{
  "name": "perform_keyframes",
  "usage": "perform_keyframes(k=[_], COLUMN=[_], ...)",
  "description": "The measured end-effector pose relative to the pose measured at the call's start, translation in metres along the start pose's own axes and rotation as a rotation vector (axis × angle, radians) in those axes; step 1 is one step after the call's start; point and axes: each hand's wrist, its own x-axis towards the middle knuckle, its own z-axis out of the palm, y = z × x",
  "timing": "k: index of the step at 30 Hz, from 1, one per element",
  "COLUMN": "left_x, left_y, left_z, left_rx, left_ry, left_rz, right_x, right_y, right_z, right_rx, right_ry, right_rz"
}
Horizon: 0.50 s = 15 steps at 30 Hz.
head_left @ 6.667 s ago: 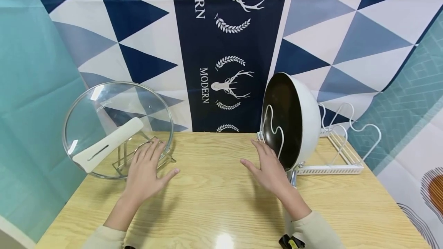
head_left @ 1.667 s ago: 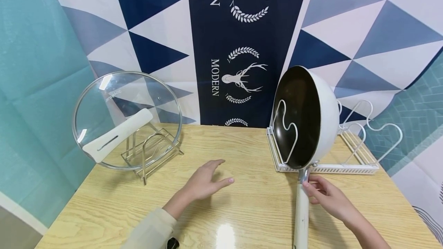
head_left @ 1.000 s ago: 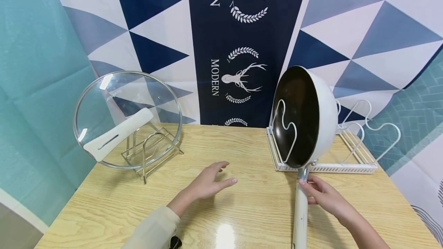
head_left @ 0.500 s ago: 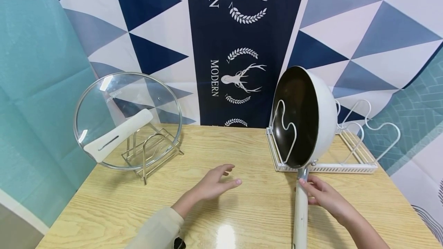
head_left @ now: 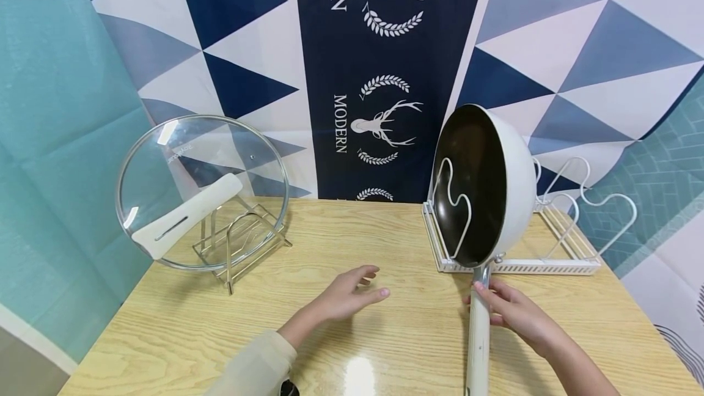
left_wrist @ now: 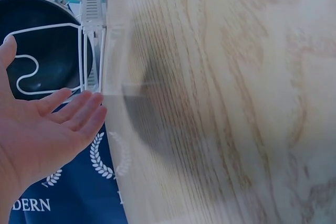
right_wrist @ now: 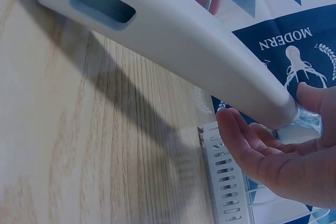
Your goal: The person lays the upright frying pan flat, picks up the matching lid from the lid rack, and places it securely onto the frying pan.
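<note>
Rising beyond the right hand (head_left: 514,310), a white rack (head_left: 550,267) holds the pan (head_left: 486,179) on edge; far left of both hands, 1 metal stand (head_left: 228,261) bears the glass lid (head_left: 203,182). The pan is white outside, dark inside. The right thumb and fingers grip its pale handle (head_left: 478,347) near the metal neck; the left hand (head_left: 345,294) hovers over the table (head_left: 407,341), fingers relaxed, thumb apart.

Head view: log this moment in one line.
right hand: grips pan handle | left hand: holds nothing | pan: in white rack | glass lid: on wire stand

Pale wood-grain table (head_left: 165,335), metal wire stand (head_left: 228,260) toward its left, white slotted rack (head_left: 541,267) toward its right
</note>
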Motion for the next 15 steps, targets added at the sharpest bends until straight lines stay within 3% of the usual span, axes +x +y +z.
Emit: perform_keyframes(k=[8, 15], left_x=[-0.0003, -0.001], left_y=[0.0031, 0.0053], left_z=[0.004, 0.0089], left_rx=[-0.038, -0.059], left_ry=[-0.012, -0.029], left_rz=[0.004, 0.05], right_x=[0.0012, 0.0027], right_y=[0.0003, -0.0001], right_z=[-0.0005, -0.0012], right_rx=[0.05, 0.108], right_ry=[-0.028, -0.067], right_rz=[-0.008, -0.006])
